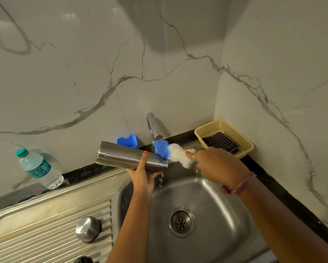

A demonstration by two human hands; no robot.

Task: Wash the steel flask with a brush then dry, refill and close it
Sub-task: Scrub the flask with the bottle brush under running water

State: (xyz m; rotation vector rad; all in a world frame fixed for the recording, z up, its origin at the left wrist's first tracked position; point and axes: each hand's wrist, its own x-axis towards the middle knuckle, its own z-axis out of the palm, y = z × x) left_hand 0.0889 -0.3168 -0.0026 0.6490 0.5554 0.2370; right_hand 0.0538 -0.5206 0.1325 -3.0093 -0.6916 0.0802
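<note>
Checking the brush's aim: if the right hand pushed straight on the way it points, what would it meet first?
Probably the flask mouth: the right hand points the brush leftward at it, though depth is unclear.

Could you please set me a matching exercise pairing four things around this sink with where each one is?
Things:
1. steel flask
2. steel cap
3. checked cloth
4. plastic water bottle

Places:
A. in the yellow basket
B. on the ribbed drainboard
C. held sideways in the left hand
D. leaning against the wall, left of the sink

Pairs: 1-C, 2-B, 3-A, 4-D
</note>
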